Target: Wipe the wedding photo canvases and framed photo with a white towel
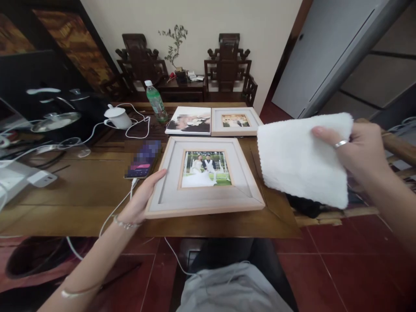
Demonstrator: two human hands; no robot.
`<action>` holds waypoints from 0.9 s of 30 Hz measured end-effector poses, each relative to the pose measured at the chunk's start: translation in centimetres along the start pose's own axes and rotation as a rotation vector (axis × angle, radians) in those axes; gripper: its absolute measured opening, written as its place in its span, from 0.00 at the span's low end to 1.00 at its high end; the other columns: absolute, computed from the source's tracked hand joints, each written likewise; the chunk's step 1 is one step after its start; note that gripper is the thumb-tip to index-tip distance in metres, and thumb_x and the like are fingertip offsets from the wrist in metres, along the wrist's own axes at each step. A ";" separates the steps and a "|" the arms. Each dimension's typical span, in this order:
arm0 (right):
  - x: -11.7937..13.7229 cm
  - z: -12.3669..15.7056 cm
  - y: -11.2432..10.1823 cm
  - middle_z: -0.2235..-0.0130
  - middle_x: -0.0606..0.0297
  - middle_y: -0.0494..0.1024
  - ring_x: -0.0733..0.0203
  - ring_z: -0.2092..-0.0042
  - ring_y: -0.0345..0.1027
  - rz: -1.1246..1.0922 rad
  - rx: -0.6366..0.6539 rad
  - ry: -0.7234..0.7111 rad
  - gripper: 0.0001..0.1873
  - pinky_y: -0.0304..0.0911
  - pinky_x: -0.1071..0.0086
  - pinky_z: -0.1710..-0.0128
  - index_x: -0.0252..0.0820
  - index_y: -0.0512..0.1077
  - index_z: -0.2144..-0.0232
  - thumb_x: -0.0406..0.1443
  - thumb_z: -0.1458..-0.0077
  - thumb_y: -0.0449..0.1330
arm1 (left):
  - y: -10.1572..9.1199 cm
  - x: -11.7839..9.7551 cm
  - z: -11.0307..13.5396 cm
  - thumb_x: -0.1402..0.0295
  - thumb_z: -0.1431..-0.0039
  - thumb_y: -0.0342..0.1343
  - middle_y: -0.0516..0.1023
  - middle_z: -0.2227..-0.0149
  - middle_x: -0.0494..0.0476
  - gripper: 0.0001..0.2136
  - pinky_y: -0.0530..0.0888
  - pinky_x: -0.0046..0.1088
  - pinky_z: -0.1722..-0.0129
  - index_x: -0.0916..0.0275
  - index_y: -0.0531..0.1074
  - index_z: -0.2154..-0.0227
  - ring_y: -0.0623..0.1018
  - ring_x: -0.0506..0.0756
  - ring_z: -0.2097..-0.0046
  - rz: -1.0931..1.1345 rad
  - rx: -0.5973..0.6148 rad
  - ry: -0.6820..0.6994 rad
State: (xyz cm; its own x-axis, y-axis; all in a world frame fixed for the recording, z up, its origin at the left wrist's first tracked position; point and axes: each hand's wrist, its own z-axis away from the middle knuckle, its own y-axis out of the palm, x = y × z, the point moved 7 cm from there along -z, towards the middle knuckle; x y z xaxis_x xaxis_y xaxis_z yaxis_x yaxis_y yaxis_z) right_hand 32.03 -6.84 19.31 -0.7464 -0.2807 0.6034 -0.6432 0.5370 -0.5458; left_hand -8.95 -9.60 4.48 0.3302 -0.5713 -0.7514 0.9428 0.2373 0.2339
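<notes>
My left hand (145, 195) grips the left side of a light wooden picture frame (164, 197), its thumb on the front edge and the other fingers hidden behind. Inside the frame's wide pale mat is a wedding photo (205, 169) of two people on a swing. The frame lies tilted toward me near the table's front edge. To the right, my right hand (357, 143) pinches a white fluffy cloth (302, 160), which hangs apart from the frame. Behind the frame are a second framed photo (251, 128) and a white-edged photo panel (203, 125), side by side.
Left of the frame, a phone (143, 160) is plugged into a white cable. Farther back stand a green-labelled bottle (156, 102), a lidded white cup (118, 117) and a pot (55, 123). A white power strip (40, 177) sits at the left of the wooden table (87, 190).
</notes>
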 end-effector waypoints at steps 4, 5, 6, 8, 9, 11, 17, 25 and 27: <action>-1.4 -0.8 -0.1 0.65 0.57 0.80 0.51 0.66 0.73 0.041 0.062 0.135 0.25 0.68 0.60 0.74 0.41 0.77 0.67 0.47 0.67 0.74 | 1.2 0.9 -1.9 0.69 0.33 0.45 0.83 0.70 0.60 0.17 0.80 0.30 0.72 0.73 0.70 0.47 0.82 0.57 0.75 0.030 0.034 -0.015; -1.7 -1.2 -0.1 0.64 0.56 0.80 0.50 0.65 0.73 0.057 0.055 0.121 0.25 0.69 0.59 0.72 0.40 0.77 0.65 0.46 0.66 0.74 | 1.5 1.0 -2.3 0.69 0.33 0.45 0.83 0.71 0.60 0.17 0.80 0.29 0.73 0.72 0.71 0.47 0.82 0.57 0.76 0.041 0.054 -0.010; -1.8 -1.5 -0.1 0.63 0.55 0.80 0.49 0.64 0.73 0.092 0.038 0.083 0.24 0.69 0.58 0.71 0.39 0.77 0.65 0.45 0.65 0.74 | 1.9 1.1 -2.7 0.69 0.32 0.45 0.83 0.71 0.60 0.17 0.80 0.28 0.73 0.72 0.71 0.48 0.81 0.56 0.76 0.050 0.075 -0.013; -1.8 -1.8 0.4 0.62 0.53 0.80 0.46 0.62 0.74 0.216 -0.010 -0.055 0.22 0.70 0.54 0.66 0.37 0.77 0.63 0.43 0.61 0.71 | 2.5 1.5 -3.5 0.68 0.32 0.44 0.83 0.71 0.60 0.18 0.80 0.28 0.73 0.73 0.71 0.48 0.81 0.56 0.76 0.056 0.102 -0.043; -1.6 -1.7 1.1 0.61 0.52 0.80 0.44 0.60 0.74 0.295 -0.013 -0.144 0.21 0.70 0.52 0.63 0.36 0.76 0.62 0.41 0.59 0.69 | 2.7 1.7 -3.8 0.68 0.31 0.43 0.83 0.71 0.61 0.18 0.80 0.29 0.72 0.74 0.71 0.49 0.81 0.57 0.76 0.053 0.110 -0.062; -0.9 -0.7 3.4 0.58 0.47 0.79 0.42 0.57 0.74 0.431 0.043 -0.329 0.17 0.70 0.50 0.58 0.34 0.74 0.60 0.37 0.53 0.64 | 3.1 1.9 -4.5 0.67 0.31 0.42 0.82 0.72 0.62 0.19 0.80 0.30 0.70 0.75 0.71 0.49 0.81 0.57 0.76 0.041 0.109 -0.075; 1.8 6.9 13.1 0.39 0.46 0.66 0.43 0.39 0.61 0.458 0.586 -0.700 0.19 0.65 0.50 0.46 0.37 0.74 0.67 0.19 0.57 0.50 | 3.1 1.5 -6.8 0.68 0.35 0.50 0.83 0.67 0.62 0.15 0.80 0.32 0.65 0.71 0.73 0.52 0.82 0.58 0.71 0.002 0.063 0.066; 1.3 9.5 15.8 0.38 0.47 0.64 0.36 0.34 0.49 0.363 0.720 -0.619 0.24 0.51 0.32 0.43 0.37 0.75 0.65 0.17 0.63 0.51 | 2.3 -0.5 -8.7 0.62 0.38 0.53 0.82 0.64 0.63 0.13 0.77 0.33 0.58 0.68 0.74 0.60 0.82 0.60 0.60 -0.317 0.061 0.268; 1.0 9.4 15.8 0.38 0.47 0.64 0.37 0.34 0.49 0.354 0.709 -0.614 0.23 0.52 0.33 0.42 0.38 0.75 0.66 0.18 0.63 0.51 | 2.2 -1.9 -8.5 0.58 0.40 0.54 0.81 0.61 0.66 0.15 0.75 0.38 0.54 0.67 0.73 0.61 0.80 0.63 0.55 -0.622 0.002 0.408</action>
State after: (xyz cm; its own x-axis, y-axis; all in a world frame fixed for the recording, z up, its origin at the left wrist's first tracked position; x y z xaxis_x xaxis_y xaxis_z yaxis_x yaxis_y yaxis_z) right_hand 19.50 -6.15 5.79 -0.7448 -0.6659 0.0433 -0.1708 0.1275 -0.9770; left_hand -7.92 -1.35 1.18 -0.3074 -0.2624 -0.9147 0.9504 -0.0365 -0.3090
